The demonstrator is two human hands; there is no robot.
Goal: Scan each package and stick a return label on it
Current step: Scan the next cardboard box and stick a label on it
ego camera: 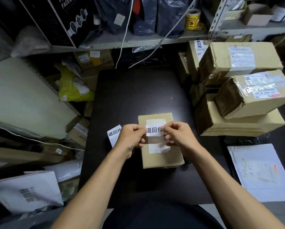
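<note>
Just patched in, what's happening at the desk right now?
A person is labelling a small cardboard box on the dark table. The left hand and right hand each pinch an end of a white return label, held just over the box's top; whether it is stuck down yet is unclear. A spare label lies left of the box. More cardboard boxes are stacked to the right, one of them already carrying such a label.

Both forearms extended; left grip (pixel 133 136) and right grip (pixel 176 133) pinching, fingers curled.
</note>
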